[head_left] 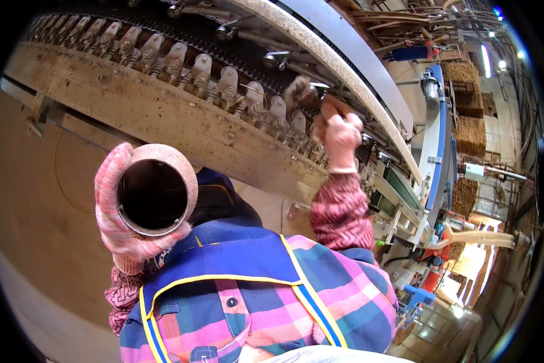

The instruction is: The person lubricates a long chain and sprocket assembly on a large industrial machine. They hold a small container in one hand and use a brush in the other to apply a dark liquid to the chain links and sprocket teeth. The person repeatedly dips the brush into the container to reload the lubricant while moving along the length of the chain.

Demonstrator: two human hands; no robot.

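Note:
My left hand [111,212], in a pink knitted glove, wraps round a wide cylindrical metal can [190,181]. Its mouth faces up toward me, and the dark inside hides any contents. Bare and closed, my right hand [341,130] grips a brush [297,92] with a greyish, worn bristle head. The bristles are over the dark chain track [247,69] of a long machine; I cannot tell whether they touch it. Close beside the brush runs a row of dusty metal roller brackets [175,58] with springs.
A dusty beam [181,109] borders the brackets on my side. Beyond the track curves a pale rail [338,66], with a grey panel [362,54] behind it. To the right stand a blue-edged machine [435,145], stacked brown material [468,136] and a pale hose [477,238].

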